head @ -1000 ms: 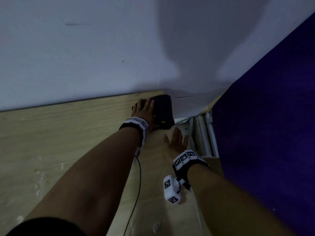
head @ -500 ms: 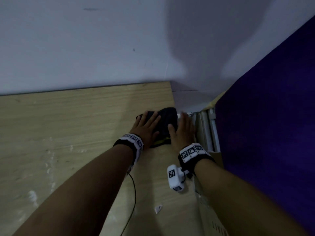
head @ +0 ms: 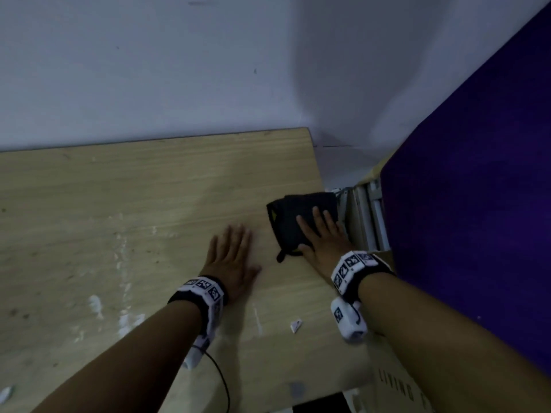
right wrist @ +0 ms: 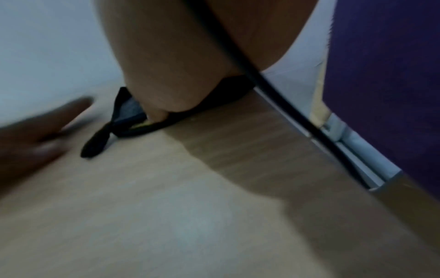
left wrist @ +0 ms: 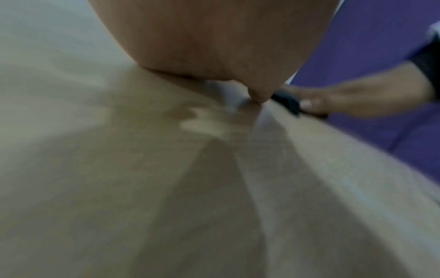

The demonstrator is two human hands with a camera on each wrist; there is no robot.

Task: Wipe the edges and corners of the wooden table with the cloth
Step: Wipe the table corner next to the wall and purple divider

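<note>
Right hand flat on black cloth at the wooden surface right edge, left hand spread beside it; wiping looks unfinished, white smears remaining.

Hidden, cropped and blurred parts

The right hand covers the near right part of the folded black cloth; the pale wooden table runs off the head view's left and bottom edges. Both wrist views are smeared: the left hand is a blur, and its fingers are hidden behind the palm in its own view.
</note>
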